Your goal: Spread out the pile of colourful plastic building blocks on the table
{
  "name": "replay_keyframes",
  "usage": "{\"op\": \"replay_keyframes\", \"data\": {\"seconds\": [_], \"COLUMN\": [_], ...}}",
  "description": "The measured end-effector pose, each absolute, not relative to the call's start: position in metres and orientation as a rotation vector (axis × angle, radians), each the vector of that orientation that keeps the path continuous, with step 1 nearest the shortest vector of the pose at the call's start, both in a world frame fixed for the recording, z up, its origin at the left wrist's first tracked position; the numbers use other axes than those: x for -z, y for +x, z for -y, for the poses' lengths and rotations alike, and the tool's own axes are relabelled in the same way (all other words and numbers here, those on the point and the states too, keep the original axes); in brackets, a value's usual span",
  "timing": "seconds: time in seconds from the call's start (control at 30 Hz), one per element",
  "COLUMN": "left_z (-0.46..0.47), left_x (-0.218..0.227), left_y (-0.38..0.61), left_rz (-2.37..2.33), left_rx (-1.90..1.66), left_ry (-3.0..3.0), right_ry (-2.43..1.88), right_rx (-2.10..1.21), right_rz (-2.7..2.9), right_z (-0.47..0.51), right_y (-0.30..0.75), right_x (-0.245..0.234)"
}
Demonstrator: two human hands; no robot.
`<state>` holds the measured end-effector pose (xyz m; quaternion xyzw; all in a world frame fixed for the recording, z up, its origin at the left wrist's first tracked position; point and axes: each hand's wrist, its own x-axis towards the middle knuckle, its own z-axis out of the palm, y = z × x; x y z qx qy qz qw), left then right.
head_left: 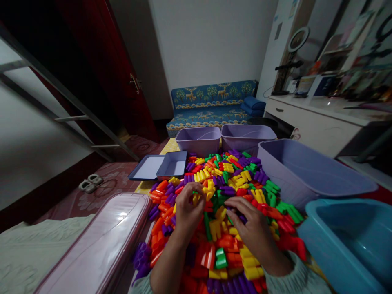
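Left hand (190,209) curled, fingertips pinching a yellow block (195,199). Right hand (249,224) has fingers spread, pressed into the pile of plastic blocks (226,245); can't tell if it's holding anything. Pile is red, orange, yellow, green and purple, directly under both hands. Containers: two lilac tubs (198,139) (248,136) side by side beyond the pile; larger lilac tub (306,171) just beside its right edge; blue basin (346,241) nearer, far right. Small lilac tray (172,164) sits on a flat blue-rimmed tray (147,167) at the pile's far-left edge. Visible insides show plain plastic. Long pink case (94,245) lies left of the pile.
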<state>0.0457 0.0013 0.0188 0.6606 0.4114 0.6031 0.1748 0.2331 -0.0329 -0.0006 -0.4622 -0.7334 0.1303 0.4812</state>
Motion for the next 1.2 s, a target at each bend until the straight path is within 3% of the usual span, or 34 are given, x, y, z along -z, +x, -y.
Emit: {"op": "replay_keyframes", "data": {"seconds": [0.23, 0.43, 0.67, 0.9, 1.2], "left_z": [0.0049, 0.0037, 0.0004, 0.0056, 0.0068], "left_x": [-0.0245, -0.0199, -0.0177, -0.0189, -0.0256], "left_y": [0.0481, 0.0459, 0.0468, 0.0467, 0.0466], "left_rz": [-0.836, -0.871, -0.956, -1.108, -0.970], "left_rx": [-1.436, -1.343, -1.476, -1.506, -1.326], "left_ry": [1.923, 1.751, 1.285, 1.470, 1.957], "right_ry": [-1.081, -1.040, -1.121, -1.071, -1.065], "right_rx": [-0.297, -0.208, -0.574, -0.783, -0.795], "right_rz": [1.780, 1.706, 1.536, 1.432, 1.382], "right_z": [0.0375, 0.0378, 0.0431, 0.0434, 0.0413], "right_y": [0.2329, 0.2335, 0.2342, 0.2295, 0.2292], "right_x": [-0.0004, -0.0040, 0.0021, 0.0034, 0.0034]}}
